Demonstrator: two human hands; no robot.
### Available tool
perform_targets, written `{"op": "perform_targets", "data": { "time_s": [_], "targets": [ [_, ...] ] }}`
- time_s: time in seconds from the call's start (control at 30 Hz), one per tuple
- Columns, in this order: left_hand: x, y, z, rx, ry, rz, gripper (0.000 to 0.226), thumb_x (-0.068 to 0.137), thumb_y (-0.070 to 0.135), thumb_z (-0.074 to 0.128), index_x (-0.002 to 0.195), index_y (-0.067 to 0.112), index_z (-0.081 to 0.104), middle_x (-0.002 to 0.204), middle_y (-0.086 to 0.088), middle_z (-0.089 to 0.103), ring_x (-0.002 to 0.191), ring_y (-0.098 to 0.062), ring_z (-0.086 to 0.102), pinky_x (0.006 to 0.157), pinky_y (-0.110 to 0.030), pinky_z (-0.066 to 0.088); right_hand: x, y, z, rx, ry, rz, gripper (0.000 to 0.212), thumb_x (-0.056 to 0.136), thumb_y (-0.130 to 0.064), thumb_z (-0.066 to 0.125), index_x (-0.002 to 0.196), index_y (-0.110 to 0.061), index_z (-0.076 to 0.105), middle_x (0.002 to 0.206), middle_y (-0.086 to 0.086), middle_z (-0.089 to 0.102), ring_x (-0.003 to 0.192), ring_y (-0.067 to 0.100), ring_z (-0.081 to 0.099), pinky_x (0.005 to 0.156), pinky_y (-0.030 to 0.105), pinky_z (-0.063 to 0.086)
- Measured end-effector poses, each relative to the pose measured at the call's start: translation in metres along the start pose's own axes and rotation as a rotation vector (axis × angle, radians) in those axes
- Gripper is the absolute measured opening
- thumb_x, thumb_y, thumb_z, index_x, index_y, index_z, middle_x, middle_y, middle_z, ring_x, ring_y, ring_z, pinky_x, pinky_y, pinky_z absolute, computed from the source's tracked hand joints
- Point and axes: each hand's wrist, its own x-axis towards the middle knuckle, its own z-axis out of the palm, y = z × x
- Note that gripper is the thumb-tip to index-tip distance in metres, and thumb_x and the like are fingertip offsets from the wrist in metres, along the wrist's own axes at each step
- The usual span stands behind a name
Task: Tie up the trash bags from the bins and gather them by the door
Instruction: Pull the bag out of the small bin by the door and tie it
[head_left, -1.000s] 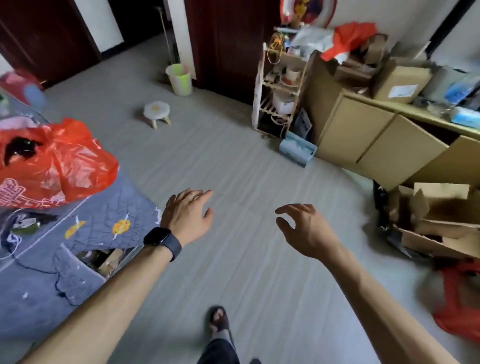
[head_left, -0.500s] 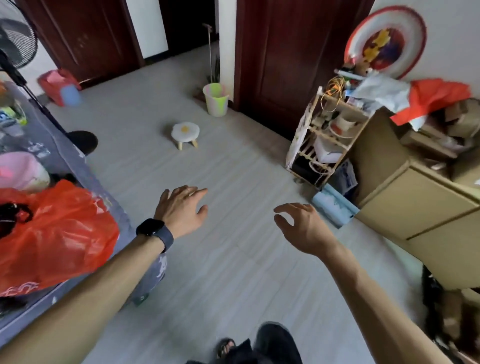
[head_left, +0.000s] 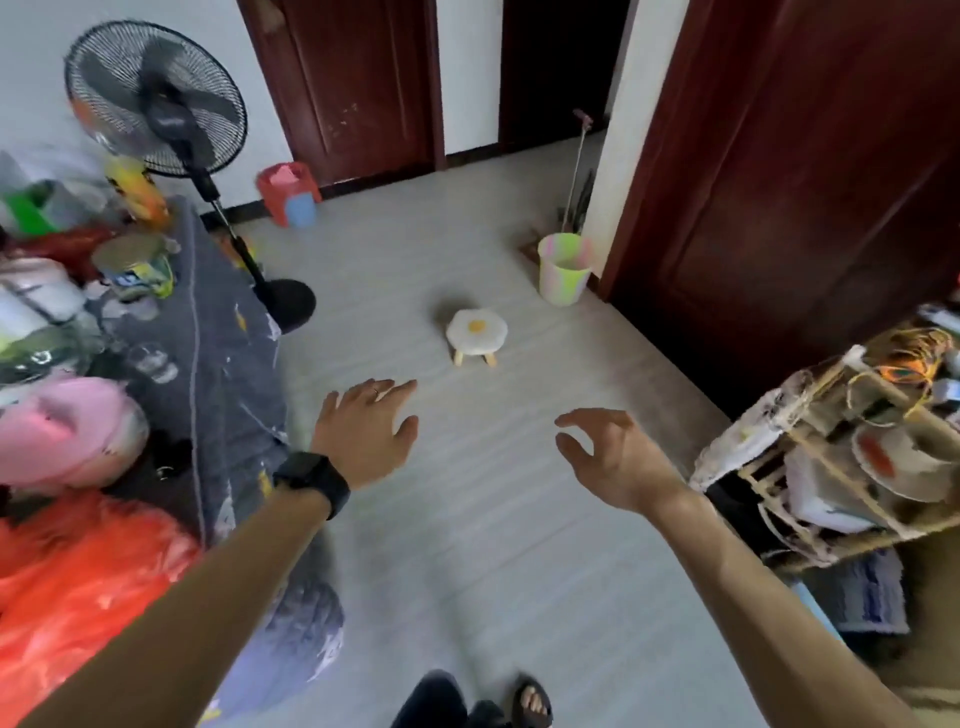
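A pastel striped bin (head_left: 563, 269) stands on the floor beside the dark red door (head_left: 789, 171), far ahead of both hands. A red bin with a pink liner (head_left: 287, 188) sits by the back wall near another door. An orange-red plastic bag (head_left: 78, 587) lies on the covered table at my left. My left hand (head_left: 366, 431), with a black watch on its wrist, is stretched forward, fingers straight, holding nothing. My right hand (head_left: 605, 452) hovers with fingers loosely curled and empty.
A small egg-shaped stool (head_left: 476, 335) stands mid-floor ahead. A black pedestal fan (head_left: 156, 98) stands at the left behind the cluttered table with its grey cover (head_left: 228, 374). A wooden rack (head_left: 841, 457) full of items is at the right. A broom handle (head_left: 576, 171) leans by the bin.
The view has swung left and up: the fan and back doors came into sight, cardboard boxes left it. The stool and striped bin are nearer. Both hands stay empty in front.
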Motion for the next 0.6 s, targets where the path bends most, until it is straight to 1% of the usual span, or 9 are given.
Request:
{"op": "perform_targets", "data": {
  "time_s": [0.07, 0.1, 0.2, 0.23, 0.33, 0.43, 0.53, 0.6],
  "targets": [
    [0.023, -0.011, -0.008, 0.012, 0.019, -0.034, 0.055, 0.097, 0.046, 0.042, 0.15, 0.037, 0.031, 0.155, 0.004, 0.038, 0.145, -0.019, 0.028, 0.116, -0.05, 0.022, 0.043, -0.003, -0.006, -0.007, -0.008, -0.046, 0.031, 0.095, -0.036, 0.057, 0.118, -0.021, 0.07, 0.124, -0.006, 0.069, 0.118, 0.013, 0.062, 0.101, 0.029, 0.049],
    [0.044, -0.022, -0.012, 0.025, 0.019, -0.072, 0.055, 0.097, 0.046, 0.041, 0.151, 0.038, 0.029, 0.156, 0.005, 0.036, 0.146, -0.019, 0.027, 0.117, -0.05, 0.02, 0.078, -0.007, -0.007, -0.021, -0.025, -0.07, 0.03, 0.095, -0.036, 0.057, 0.117, -0.021, 0.07, 0.123, -0.006, 0.069, 0.117, 0.013, 0.063, 0.101, 0.027, 0.048],
    [0.101, -0.048, -0.018, 0.036, 0.015, -0.129, 0.056, 0.098, 0.048, 0.039, 0.152, 0.038, 0.025, 0.157, 0.004, 0.033, 0.146, -0.02, 0.026, 0.118, -0.05, 0.018, 0.162, -0.02, -0.007, -0.056, -0.045, -0.122, 0.029, 0.094, -0.035, 0.059, 0.117, -0.022, 0.071, 0.122, -0.007, 0.069, 0.116, 0.014, 0.062, 0.099, 0.02, 0.042],
    [0.127, -0.061, -0.018, 0.026, 0.011, -0.147, 0.056, 0.098, 0.048, 0.039, 0.151, 0.038, 0.026, 0.157, 0.004, 0.033, 0.145, -0.021, 0.026, 0.118, -0.051, 0.019, 0.195, -0.023, -0.003, -0.06, -0.065, -0.134, 0.029, 0.094, -0.037, 0.059, 0.117, -0.023, 0.07, 0.123, -0.007, 0.069, 0.115, 0.014, 0.062, 0.098, 0.02, 0.042],
    [0.194, -0.093, -0.015, -0.012, 0.01, -0.175, 0.056, 0.097, 0.049, 0.04, 0.151, 0.039, 0.027, 0.156, 0.003, 0.035, 0.145, -0.021, 0.028, 0.117, -0.052, 0.02, 0.274, -0.037, 0.005, -0.032, -0.102, -0.162, 0.029, 0.093, -0.038, 0.06, 0.117, -0.025, 0.069, 0.123, -0.006, 0.069, 0.118, 0.018, 0.06, 0.101, 0.027, 0.045],
    [0.281, -0.132, -0.02, -0.015, -0.01, -0.204, 0.056, 0.097, 0.049, 0.04, 0.15, 0.039, 0.027, 0.156, 0.004, 0.034, 0.146, -0.02, 0.026, 0.118, -0.052, 0.016, 0.376, -0.051, 0.012, -0.016, -0.092, -0.156, 0.026, 0.094, -0.031, 0.06, 0.117, -0.023, 0.069, 0.123, -0.004, 0.069, 0.116, 0.022, 0.059, 0.097, 0.023, 0.039],
    [0.358, -0.169, -0.031, 0.006, -0.05, -0.201, 0.056, 0.097, 0.048, 0.039, 0.151, 0.038, 0.027, 0.157, 0.004, 0.032, 0.146, -0.02, 0.025, 0.119, -0.053, 0.013, 0.456, -0.071, 0.013, -0.013, -0.154, -0.138, 0.028, 0.096, -0.031, 0.056, 0.122, -0.024, 0.066, 0.129, -0.006, 0.065, 0.123, 0.02, 0.052, 0.096, 0.019, 0.032],
    [0.416, -0.192, -0.043, 0.002, -0.08, -0.22, 0.056, 0.097, 0.048, 0.039, 0.151, 0.036, 0.027, 0.157, 0.002, 0.032, 0.146, -0.022, 0.025, 0.119, -0.053, 0.014, 0.517, -0.078, 0.016, 0.008, -0.19, -0.128, 0.029, 0.097, -0.029, 0.054, 0.123, -0.022, 0.065, 0.13, -0.004, 0.063, 0.122, 0.019, 0.051, 0.089, 0.013, 0.028]
  ]
}}
